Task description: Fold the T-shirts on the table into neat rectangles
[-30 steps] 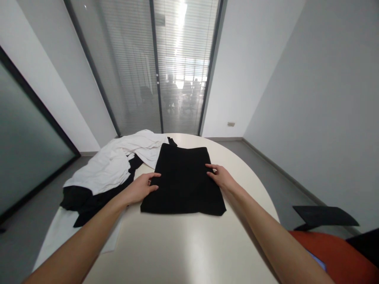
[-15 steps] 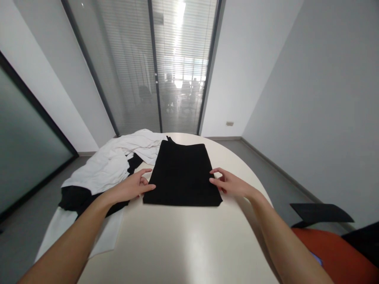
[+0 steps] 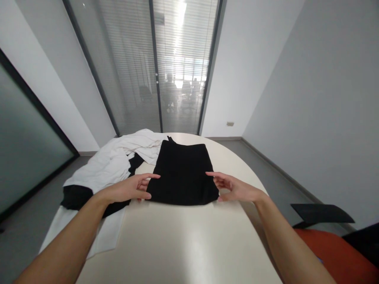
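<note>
A black skirt (image 3: 183,169), narrower at its far end, lies spread on the pale table (image 3: 177,240). My left hand (image 3: 133,187) is at its near left corner, the index finger over the cloth and the thumb by the hem. On the opposite side, my right hand (image 3: 233,187) takes the near right corner, index finger on top, thumb at the edge and the other fingers curled. Both near corners are bent up a little in my hands. The fingertips under the cloth are hidden.
White clothes (image 3: 109,165) lie heaped along the table's left side, with black cloth (image 3: 77,196) among them. A red-seated chair (image 3: 328,252) with a black armrest (image 3: 321,213) stands at the right. Behind the table is a glass partition (image 3: 183,98) with blinds.
Both hands have come slightly nearer to me, down to the skirt's near corners. The hem's ends have curled up and drawn inward. The far part of the skirt stays put.
</note>
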Available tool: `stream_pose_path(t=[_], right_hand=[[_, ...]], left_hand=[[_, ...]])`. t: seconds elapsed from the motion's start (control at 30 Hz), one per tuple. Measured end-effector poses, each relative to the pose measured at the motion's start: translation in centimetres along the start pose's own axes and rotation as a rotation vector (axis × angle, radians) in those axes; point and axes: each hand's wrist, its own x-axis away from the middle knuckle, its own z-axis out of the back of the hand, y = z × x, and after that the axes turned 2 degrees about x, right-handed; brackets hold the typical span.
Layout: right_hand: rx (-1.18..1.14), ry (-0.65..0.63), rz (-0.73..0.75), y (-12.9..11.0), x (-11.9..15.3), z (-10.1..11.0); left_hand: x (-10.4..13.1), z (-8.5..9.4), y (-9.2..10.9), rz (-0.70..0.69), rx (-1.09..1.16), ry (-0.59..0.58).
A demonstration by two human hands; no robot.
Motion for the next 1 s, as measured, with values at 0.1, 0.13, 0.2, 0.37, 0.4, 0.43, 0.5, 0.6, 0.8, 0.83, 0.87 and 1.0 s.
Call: stream_pose_path(t=[0.1,0.13,0.2,0.37,0.4,0.43,0.5,0.6,0.8,0.83,0.87,1.0], right_hand=[[-0.028,-0.042,-0.088,-0.1,0.2,-0.1],[-0.029,-0.060,-0.117,-0.1,0.3,0.0],[-0.031,-0.077,-0.146,0.0,0.5,0.1],[-0.100,-0.054,-0.226,-0.5,0.8,0.2],[-0.102,-0.053,-0.270,-0.7,0.8,0.2],[-0.096,-0.051,-0.310,-0.9,0.8,0.1],[-0.069,-0.051,-0.361,-1.0,0.8,0.1],[-0.020,-0.107,-0.415,-0.8,0.8,0.2],[0.007,-0.181,-0.437,-0.3,0.8,0.6],[-0.004,-0.172,-0.418,-0.3,0.9,0.6],[-0.010,-0.163,-0.399,-0.3,0.9,0.6],[0.061,-0.143,-0.337,-0.4,0.8,0.7]], left_hand=[[-0.1,-0.3,-0.2,0.030,0.020,-0.014],[0.0,-0.3,-0.1,0.034,0.015,0.004],[0.1,-0.4,0.3,0.032,0.004,0.044],[0.2,-0.6,1.0,0.078,-0.020,0.089],[0.1,-0.6,0.9,0.104,-0.030,0.077],[0.0,-0.7,0.8,0.125,-0.042,0.062],[-0.2,-0.7,0.5,0.142,-0.074,0.049],[-0.3,-0.8,0.2,0.123,-0.096,0.055],[0.0,-0.9,0.5,0.184,-0.084,-0.057],[0.0,-0.9,0.5,0.184,-0.087,-0.061],[0.1,-0.8,0.5,0.183,-0.089,-0.064],[0.3,-0.5,0.4,0.172,-0.098,-0.073]])
